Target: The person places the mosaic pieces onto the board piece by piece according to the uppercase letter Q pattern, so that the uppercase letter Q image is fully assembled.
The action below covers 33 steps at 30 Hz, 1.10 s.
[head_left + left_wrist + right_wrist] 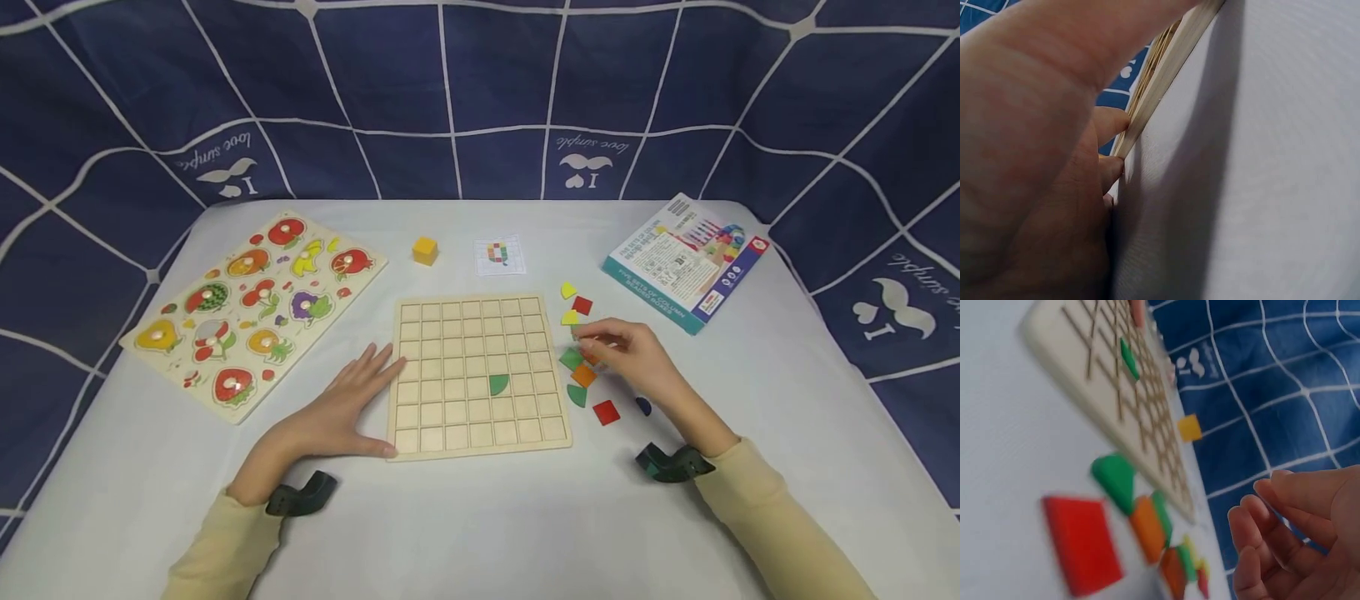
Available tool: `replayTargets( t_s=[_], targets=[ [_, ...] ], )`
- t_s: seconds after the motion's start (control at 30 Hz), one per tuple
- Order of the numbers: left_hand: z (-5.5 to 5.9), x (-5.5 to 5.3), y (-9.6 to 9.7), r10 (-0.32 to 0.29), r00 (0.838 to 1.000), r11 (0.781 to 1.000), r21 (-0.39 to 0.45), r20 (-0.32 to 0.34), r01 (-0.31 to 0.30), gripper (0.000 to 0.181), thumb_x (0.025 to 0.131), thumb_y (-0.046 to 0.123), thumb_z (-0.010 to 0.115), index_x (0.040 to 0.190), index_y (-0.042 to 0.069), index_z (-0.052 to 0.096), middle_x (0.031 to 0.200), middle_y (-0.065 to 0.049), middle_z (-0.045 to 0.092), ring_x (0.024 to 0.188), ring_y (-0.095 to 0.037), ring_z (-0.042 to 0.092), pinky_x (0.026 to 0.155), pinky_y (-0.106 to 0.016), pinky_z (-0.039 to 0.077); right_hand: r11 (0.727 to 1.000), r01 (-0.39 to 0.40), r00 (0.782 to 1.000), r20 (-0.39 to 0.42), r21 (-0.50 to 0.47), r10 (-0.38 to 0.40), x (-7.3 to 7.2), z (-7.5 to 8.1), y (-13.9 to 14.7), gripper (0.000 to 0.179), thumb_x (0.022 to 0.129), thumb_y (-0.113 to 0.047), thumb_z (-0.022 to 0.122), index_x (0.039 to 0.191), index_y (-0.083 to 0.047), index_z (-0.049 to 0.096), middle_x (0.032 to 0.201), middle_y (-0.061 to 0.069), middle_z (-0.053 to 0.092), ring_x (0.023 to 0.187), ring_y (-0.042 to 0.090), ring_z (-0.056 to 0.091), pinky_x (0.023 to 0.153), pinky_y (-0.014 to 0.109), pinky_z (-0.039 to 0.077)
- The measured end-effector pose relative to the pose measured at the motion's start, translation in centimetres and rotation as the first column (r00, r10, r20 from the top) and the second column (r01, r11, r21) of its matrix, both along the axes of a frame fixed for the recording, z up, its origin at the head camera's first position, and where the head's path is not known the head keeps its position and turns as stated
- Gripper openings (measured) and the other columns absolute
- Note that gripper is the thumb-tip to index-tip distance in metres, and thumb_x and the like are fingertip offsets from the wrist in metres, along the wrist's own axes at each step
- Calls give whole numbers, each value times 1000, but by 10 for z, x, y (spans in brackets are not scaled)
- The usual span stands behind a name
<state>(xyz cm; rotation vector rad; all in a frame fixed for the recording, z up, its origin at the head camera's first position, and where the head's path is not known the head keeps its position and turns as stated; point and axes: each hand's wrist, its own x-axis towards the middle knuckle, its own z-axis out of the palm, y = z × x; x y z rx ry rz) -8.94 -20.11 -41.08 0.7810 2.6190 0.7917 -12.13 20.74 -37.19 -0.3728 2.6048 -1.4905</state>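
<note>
A wooden grid board (442,414) lies in the middle of the table, with a green quarter-circle piece (498,384) in one of its cells. My left hand (341,412) touches the board's left edge, thumb and fingers spread; the left wrist view shows fingertips (1112,169) against its rim. Over the loose pieces right of the board is my right hand (630,354). Its fingers are loosely bent, thumb near the index finger, and I see nothing between them in the right wrist view. Beneath and around it lie a green square (572,359), an orange square (583,376) and a red square (606,412).
More pieces are yellow (567,290), red (581,306) and dark blue (643,406). Behind the board are a yellow cube (425,251) and a pattern card (501,255). A fruit puzzle board (251,317) lies at left, a box (686,262) at back right.
</note>
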Motion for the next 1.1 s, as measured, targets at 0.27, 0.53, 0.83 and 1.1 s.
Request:
replayTargets(
  t_s=[0.27,0.53,0.83,1.1],
  targets=[
    [-1,-1,1,0,1000,1000,1,-7,0,119,59,62,78,150,12,20,155,-11,4,139,-27,-10,109,-49,0,991,-92,995,-33,100,95,18,-28,15,23,81,-4,72,104,-6,71,86,1,62,71,17,53,57,21,44],
    [-1,-1,2,-6,1000,1000,5,4,6,118,59,62,78,150,13,20,155,-10,3,139,-27,-10,109,-48,0,967,-105,985,-108,234,133,25,-36,11,28,71,-2,80,98,-8,73,70,-1,45,58,14,40,47,23,32],
    [1,-3,0,-17,1000,1000,-3,-5,17,119,60,63,77,150,11,20,155,-11,2,139,-28,-10,109,-48,0,958,-130,981,-107,256,162,26,-34,7,25,73,-1,78,95,-10,73,85,-3,53,68,14,45,56,23,40],
    [-2,-2,-1,-8,1000,1000,-20,-8,8,120,59,66,75,150,12,19,155,-11,2,139,-27,-9,109,-48,0,955,-154,976,-110,254,186,28,-32,4,24,74,3,76,94,-9,70,95,-2,55,80,16,49,67,26,45]
  ],
)
